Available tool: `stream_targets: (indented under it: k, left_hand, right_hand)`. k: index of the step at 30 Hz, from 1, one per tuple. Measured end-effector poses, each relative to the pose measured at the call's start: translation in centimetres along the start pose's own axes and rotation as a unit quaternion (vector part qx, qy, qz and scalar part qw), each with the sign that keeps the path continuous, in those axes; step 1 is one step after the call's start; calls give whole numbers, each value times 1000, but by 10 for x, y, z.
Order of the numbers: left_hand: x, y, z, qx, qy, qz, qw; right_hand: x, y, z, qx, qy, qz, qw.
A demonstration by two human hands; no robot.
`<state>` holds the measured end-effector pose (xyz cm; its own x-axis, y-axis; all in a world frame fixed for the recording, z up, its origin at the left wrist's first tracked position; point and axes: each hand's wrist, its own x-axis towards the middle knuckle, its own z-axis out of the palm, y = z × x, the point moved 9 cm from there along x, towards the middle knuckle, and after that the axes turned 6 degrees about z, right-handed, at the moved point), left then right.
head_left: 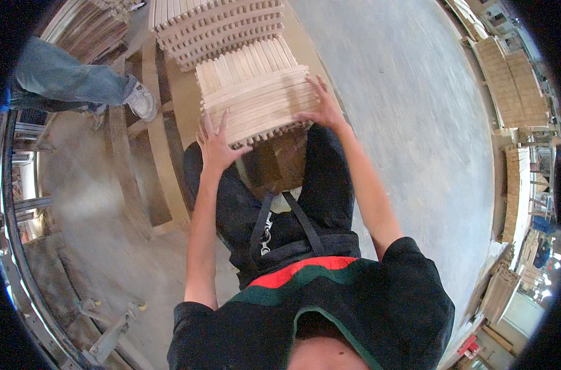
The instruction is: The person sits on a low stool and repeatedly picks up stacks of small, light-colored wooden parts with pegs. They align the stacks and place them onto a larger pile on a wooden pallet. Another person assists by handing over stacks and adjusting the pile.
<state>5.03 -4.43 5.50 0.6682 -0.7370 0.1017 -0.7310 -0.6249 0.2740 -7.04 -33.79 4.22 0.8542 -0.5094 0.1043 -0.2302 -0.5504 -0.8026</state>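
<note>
We have the near stack of pale wooden strips [262,102] between our 2 hands, just in front of our dark trousers [328,163]. Its strips run crosswise along its near part and lengthwise farther back, with ends poking out below its near edge. Our left hand [217,147] is at the stack's near left corner, and our right hand [325,111] is at its right end. The hands are well apart, fingers spread; we cannot tell how firmly either presses the wood. Beyond the stack stands a larger stack of strips [225,31]. To its left we see pallet boards [155,135] and another person's jeans [71,77] and pale shoe [142,102]; to its right stretches grey floor [410,123].
</note>
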Motion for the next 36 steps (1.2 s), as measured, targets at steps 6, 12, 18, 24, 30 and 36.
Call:
stream_targets:
  k: [6, 12, 18, 24, 30, 36]
  left_hand:
    - [1, -30, 7, -181, 84, 30, 979]
    - [38, -109, 47, -616, 183, -137, 754]
    - [49, -112, 75, -668, 96, -233, 700]
    - [47, -91, 71, -685, 114, -262, 670]
    - [71, -89, 55, -683, 122, -143, 706]
    - [138, -172, 25, -701, 191, -151, 670]
  right_hand:
    - [-14, 71, 24, 317, 38, 213, 924]
    - [38, 111, 6, 500, 103, 169, 843]
    - [52, 64, 23, 352, -21, 207, 912]
    - [36, 82, 17, 348, -33, 241, 905]
    - [52, 99, -12, 311, 99, 179, 928]
    - [127, 42, -21, 231, 74, 173, 955]
